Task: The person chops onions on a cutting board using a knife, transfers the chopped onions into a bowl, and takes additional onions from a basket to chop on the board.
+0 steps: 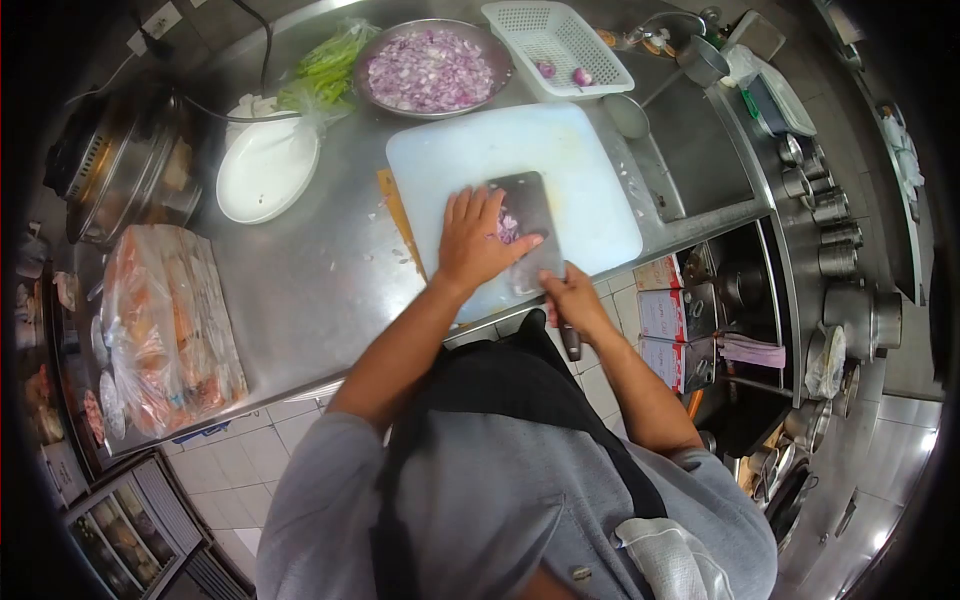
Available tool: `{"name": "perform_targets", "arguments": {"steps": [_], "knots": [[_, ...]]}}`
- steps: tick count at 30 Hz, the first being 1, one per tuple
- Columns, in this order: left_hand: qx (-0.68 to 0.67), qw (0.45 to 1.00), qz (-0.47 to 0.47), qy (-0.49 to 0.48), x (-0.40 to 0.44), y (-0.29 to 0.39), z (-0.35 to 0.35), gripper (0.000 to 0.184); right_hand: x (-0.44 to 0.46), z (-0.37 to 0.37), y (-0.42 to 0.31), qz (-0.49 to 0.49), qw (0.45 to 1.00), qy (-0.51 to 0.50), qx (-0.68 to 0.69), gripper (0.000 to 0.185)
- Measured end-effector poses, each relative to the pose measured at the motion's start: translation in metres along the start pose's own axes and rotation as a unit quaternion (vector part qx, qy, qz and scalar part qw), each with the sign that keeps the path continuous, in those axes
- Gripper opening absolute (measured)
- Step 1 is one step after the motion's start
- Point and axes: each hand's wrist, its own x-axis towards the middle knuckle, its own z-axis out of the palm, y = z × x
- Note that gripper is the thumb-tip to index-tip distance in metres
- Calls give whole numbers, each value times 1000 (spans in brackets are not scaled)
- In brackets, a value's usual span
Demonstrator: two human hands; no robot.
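A cleaver [530, 195] with a wide grey blade lies flat over the white cutting board [450, 145]. My right hand [575, 300] is wrapped round its dark handle, near the board's front edge. My left hand [478, 240] rests over the blade with fingers stretched out and thumb apart. Chopped red onion [507, 226] shows on the blade between that thumb and the fingers; whether more is under the palm is hidden. Behind the board stands a metal bowl [365, 88] heaped with chopped red onion [430, 70].
A white plastic basket [510, 50] holds a few onion pieces at the back. A ladle [628, 117] lies right of the board. To the left are a white oval dish [268, 170], green vegetables [328, 68] in plastic and a bagged package [170, 320]. A sink basin [700, 150] lies right.
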Motion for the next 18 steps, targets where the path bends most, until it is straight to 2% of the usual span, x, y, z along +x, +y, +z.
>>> {"name": "perform_targets", "arguments": {"steps": [3, 4, 7, 11, 13, 15, 16, 18], "knots": [[-27, 991, -74, 110, -5, 1, 11, 79, -5, 50, -16, -30, 999, -16, 4, 20], [-55, 986, -99, 126, -5, 1, 10, 71, -6, 55, -20, -24, 999, -31, 3, 19], [-197, 954, -161, 155, -6, -5, 8, 68, -5, 61, -35, -19, 997, -75, 0, 18], [-234, 932, -220, 168, 16, -4, 2, 65, 10, 48, -65, -47, 992, -115, -10, 15], [-250, 935, -172, 183, 58, -7, -11, 64, 15, 43, -101, -74, 991, -107, -3, 15], [-266, 939, -106, 191, 119, -11, -33, 65, 38, 40, -149, -144, 985, -99, 9, 10], [-212, 954, -38, 209, 149, -22, -35, 66, 54, 38, -176, -164, 982, -91, -2, 10], [-91, 977, 4, 195, 197, -36, -41, 62, 87, 34, -226, -201, 969, -140, 30, 13]]}}
